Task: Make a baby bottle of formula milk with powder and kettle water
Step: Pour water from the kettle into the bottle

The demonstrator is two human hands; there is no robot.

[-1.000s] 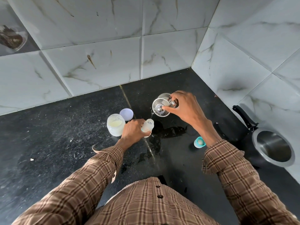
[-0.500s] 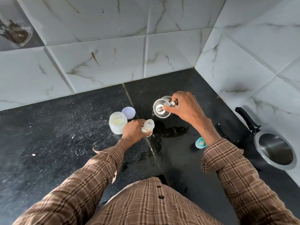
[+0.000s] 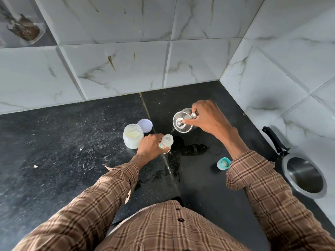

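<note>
The left hand (image 3: pixel 150 146) has its fingers curled round the small baby bottle (image 3: pixel 166 141), clamping it by its body so the open mouth faces up; the bottle stands at about the middle of the dark counter (image 3: pixel 63 142), just beside the seam that runs from the back wall toward the person. The right hand (image 3: pixel 208 117) grips the handle of the small steel kettle (image 3: pixel 181 122), fingers closed round it and one fingertip pressed near the knob on the lid. The kettle is tilted toward the bottle, near the back right corner of the counter, and a thin stream of water falls from its spout to the bottle's mouth. The bottle is translucent, with a coloured print low on its side; how full it is cannot be told. Touching the left hand's far side stands an open jar of pale powder (image 3: pixel 132 135), and its lilac lid (image 3: pixel 145 125) lies just behind it, closer to the wall. A wet patch (image 3: pixel 188 147) spreads on the counter to the right of the bottle. A teal cap (image 3: pixel 223 163) sits nearer the front, just under the right sleeve. A steel pan (image 3: pixel 304 176) with a black handle rests at the counter's right edge.
</note>
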